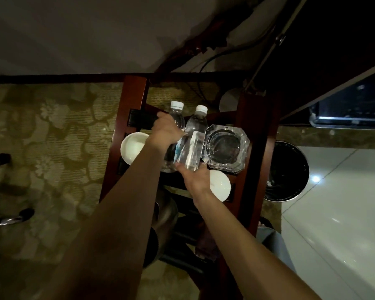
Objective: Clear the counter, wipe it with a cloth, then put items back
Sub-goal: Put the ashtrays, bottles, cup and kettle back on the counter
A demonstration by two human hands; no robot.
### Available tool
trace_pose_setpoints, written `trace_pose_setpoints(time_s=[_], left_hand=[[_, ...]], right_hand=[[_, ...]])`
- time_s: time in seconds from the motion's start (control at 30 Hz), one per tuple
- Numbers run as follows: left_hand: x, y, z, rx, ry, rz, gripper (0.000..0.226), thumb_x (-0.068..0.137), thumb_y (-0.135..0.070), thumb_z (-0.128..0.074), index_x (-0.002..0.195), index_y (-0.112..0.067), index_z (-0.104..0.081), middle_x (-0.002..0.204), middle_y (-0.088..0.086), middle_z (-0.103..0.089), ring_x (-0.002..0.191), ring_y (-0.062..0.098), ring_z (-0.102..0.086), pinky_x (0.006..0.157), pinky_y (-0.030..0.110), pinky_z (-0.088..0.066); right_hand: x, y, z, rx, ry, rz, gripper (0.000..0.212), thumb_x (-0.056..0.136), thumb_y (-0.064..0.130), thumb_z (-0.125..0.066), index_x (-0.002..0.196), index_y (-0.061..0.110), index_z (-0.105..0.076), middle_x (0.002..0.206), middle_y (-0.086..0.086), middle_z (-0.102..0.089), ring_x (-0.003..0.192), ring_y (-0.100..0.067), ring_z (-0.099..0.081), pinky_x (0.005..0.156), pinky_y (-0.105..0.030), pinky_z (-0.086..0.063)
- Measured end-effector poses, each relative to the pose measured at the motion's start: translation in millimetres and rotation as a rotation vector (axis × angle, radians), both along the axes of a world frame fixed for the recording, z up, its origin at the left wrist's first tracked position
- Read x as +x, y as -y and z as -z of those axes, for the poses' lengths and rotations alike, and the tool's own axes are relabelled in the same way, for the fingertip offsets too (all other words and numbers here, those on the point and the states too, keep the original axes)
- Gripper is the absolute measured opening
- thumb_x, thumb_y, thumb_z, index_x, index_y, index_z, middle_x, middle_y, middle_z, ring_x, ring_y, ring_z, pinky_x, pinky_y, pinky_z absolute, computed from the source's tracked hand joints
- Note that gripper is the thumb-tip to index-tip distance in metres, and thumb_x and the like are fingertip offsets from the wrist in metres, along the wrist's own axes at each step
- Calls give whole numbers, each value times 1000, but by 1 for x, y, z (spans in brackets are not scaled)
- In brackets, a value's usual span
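Both hands gripped water bottles on the dark surface (182, 187), my left hand (165, 132) around one bottle (176, 118), my right hand (196, 177) under another (194, 144); lifting straight would spare the neighbouring glass ashtray (225, 146).

Hotel room: patterned carpet (52, 131), water bottles (196, 135), glass ashtray (225, 146).

floor: patterned carpet (52, 135) | right: glossy tile (333, 213) | wall (74, 29): plain | light: dim
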State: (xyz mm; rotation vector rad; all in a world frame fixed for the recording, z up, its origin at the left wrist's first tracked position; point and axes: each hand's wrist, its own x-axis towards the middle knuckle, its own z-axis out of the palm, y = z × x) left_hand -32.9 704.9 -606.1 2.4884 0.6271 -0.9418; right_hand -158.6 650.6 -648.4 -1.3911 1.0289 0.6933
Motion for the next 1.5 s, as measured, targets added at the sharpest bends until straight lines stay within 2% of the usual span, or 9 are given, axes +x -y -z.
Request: trace_pose_setpoints(time_s=[0.13,0.3,0.53,0.77,0.9,1.13,1.3,1.4,1.5], left_hand=[[-8,-8,-22,-2,122,59,66,78,-15,-76,127,1,-35,125,20,-54,116,35,-54,92,38,-45],[-17,-17,-62,-87,329,82,64,67,-22,-83,122,-9,-52,115,8,-64,110,26,-58,86,31,-44],[-16,-12,-143,-407,504,-58,46,62,-20,-86,98,-26,-60,91,-16,-66,87,0,-63,74,17,-46],[-23,8,-248,-577,644,-54,30,65,-18,-85,86,-26,-65,88,-11,-72,87,4,-67,85,27,-52],[-39,27,-321,-595,700,-12,37,63,-26,-86,95,-23,-68,92,-10,-73,88,3,-67,81,24,-49],[-86,72,-441,-688,782,63,51,48,-45,-83,91,-22,-69,92,-11,-74,86,5,-68,79,25,-51],[-103,110,-511,-821,856,121,53,47,-42,-82,93,-17,-70,89,-5,-75,82,9,-70,72,23,-54],[-101,134,-549,-912,853,170,47,49,-25,-88,92,-15,-70,83,-3,-75,74,7,-69,60,21,-53],[-92,155,-584,-951,867,244,48,51,-32,-88,95,-19,-70,85,-3,-74,78,9,-69,64,23,-53]], right_hand=[[-6,14,-23,212,30,85,37,79,26,-76,111,9,-66,105,-6,-71,96,-19,-66,74,-23,-48],[-9,41,-60,329,120,59,26,82,16,-73,106,16,-65,103,-2,-72,95,-13,-68,85,-22,-51],[4,86,-140,418,316,-48,30,85,11,-68,113,16,-61,100,5,-72,86,1,-69,74,-10,-51],[5,133,-243,395,540,-235,44,79,26,-75,120,20,-62,115,4,-70,109,-10,-65,91,-25,-51],[-6,163,-315,416,636,-288,41,76,23,-68,116,22,-62,110,11,-71,104,-3,-65,80,-13,-50],[-44,223,-426,376,751,-396,45,69,32,-77,112,26,-66,112,11,-70,106,-3,-64,79,-8,-48],[-64,265,-496,300,842,-438,50,68,45,-74,115,29,-68,118,7,-68,113,-9,-62,95,-27,-47],[-67,285,-531,256,899,-417,49,68,46,-75,115,33,-68,120,5,-68,114,-13,-61,101,-43,-44],[-63,303,-562,235,974,-375,51,71,37,-75,119,22,-67,122,0,-67,118,-15,-60,108,-42,-39]])
